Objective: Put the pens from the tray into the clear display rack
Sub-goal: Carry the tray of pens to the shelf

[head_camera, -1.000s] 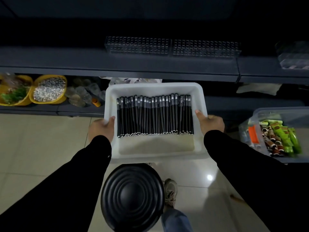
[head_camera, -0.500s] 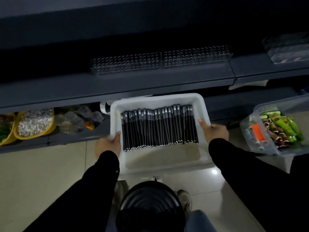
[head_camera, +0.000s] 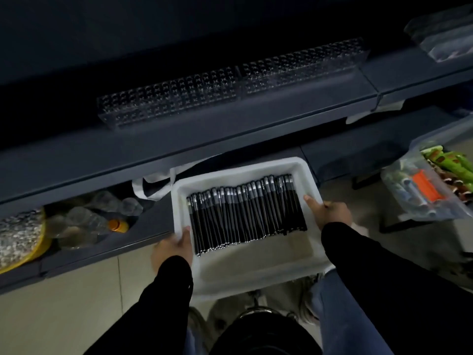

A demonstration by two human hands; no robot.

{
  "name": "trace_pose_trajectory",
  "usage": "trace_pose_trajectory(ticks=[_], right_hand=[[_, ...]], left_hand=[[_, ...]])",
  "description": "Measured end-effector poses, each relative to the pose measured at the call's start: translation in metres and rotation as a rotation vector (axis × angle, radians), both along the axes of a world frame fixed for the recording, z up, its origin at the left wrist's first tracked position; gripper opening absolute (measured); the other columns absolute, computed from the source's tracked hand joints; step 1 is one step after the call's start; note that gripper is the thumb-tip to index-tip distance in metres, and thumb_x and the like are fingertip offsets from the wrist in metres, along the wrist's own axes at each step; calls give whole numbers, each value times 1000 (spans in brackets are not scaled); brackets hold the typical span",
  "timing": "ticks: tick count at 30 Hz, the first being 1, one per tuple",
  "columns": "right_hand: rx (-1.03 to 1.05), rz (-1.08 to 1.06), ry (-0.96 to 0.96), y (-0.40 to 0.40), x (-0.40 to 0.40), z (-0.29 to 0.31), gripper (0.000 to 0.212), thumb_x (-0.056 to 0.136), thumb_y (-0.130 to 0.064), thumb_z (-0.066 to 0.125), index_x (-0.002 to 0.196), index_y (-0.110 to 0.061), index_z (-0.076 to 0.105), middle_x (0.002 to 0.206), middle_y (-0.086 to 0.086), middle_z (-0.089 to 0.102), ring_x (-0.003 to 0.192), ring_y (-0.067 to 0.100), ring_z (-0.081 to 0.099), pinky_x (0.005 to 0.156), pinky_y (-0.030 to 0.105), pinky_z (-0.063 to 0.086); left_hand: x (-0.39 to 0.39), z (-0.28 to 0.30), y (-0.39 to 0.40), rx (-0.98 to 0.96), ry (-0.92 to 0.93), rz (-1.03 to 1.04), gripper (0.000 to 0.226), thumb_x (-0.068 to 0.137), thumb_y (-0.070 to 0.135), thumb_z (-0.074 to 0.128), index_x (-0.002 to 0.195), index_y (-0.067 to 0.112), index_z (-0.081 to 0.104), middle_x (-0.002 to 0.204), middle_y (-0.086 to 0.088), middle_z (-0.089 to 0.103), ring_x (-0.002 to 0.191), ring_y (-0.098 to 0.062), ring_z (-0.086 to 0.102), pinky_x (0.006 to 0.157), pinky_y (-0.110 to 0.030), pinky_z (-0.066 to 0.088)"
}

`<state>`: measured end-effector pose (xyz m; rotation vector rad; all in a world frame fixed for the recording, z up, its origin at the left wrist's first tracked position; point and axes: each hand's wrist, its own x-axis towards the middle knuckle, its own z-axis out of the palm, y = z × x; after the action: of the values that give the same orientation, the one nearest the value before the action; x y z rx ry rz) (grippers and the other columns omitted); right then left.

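A white plastic tray (head_camera: 256, 272) is held in front of me, level, above the floor. Several black pens with silver bands (head_camera: 245, 213) lie side by side in its far half. My left hand (head_camera: 174, 248) grips the tray's left rim, thumb inside. My right hand (head_camera: 329, 212) grips the right rim, thumb over the edge. The clear display rack (head_camera: 230, 83), two long pieces full of small holes, stands on the dark shelf beyond the tray and holds no pens.
A dark shelf (head_camera: 230, 131) runs across above the tray. Left, on a lower shelf, lie empty bottles (head_camera: 89, 221) and a yellow bowl (head_camera: 23, 237). A clear bin of tubes (head_camera: 432, 185) stands right. A black stool (head_camera: 263, 334) is below me.
The view has tilted and dropped, and the stool has slid toward the bottom edge. The tray sits lower and closer to the shelf. Both hands keep their hold on it.
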<state>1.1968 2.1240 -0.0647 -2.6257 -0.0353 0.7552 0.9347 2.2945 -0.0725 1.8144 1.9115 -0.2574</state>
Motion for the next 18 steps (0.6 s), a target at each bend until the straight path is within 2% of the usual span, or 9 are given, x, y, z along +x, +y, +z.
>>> trace_pose_trajectory(ticks=[4,6,10,14,16,18], right_hand=[[68,-13,-9,9,13,-49,56,83,-57,61,88,-2,69,94,19,66,94,36,62,82,37,47],[93,11,-14,15,20,-70,53,83,-57,61,78,-5,67,82,16,64,86,34,63,78,36,48],[142,30,-34,20,30,-113,52,83,-55,63,72,-5,66,69,10,61,75,30,62,67,30,43],[159,67,-42,22,41,-152,52,84,-55,61,75,-4,64,73,10,60,72,28,57,68,29,41],[176,83,-62,21,44,-165,52,84,-56,61,71,-5,60,71,10,59,70,27,55,68,28,41],[168,90,-57,15,41,-170,54,84,-56,61,57,-10,51,60,5,52,61,24,51,62,28,38]], left_hand=[[8,-47,-3,4,6,1,61,96,55,36,102,5,69,111,-20,65,109,-36,57,90,-36,41],[13,-70,-3,10,-23,49,58,96,55,39,102,5,70,110,-19,66,109,-35,58,91,-36,41],[22,-108,-3,37,-109,121,55,95,51,44,95,3,70,105,-21,67,106,-37,59,90,-37,43],[28,-143,-5,33,-154,150,52,96,50,44,80,4,65,98,-21,68,100,-37,62,83,-35,43],[28,-158,-11,45,-176,165,53,96,50,45,86,3,68,100,-21,68,101,-37,62,84,-36,44],[23,-164,-21,58,-154,183,53,95,49,46,95,1,70,104,-21,68,103,-38,61,86,-37,45]])
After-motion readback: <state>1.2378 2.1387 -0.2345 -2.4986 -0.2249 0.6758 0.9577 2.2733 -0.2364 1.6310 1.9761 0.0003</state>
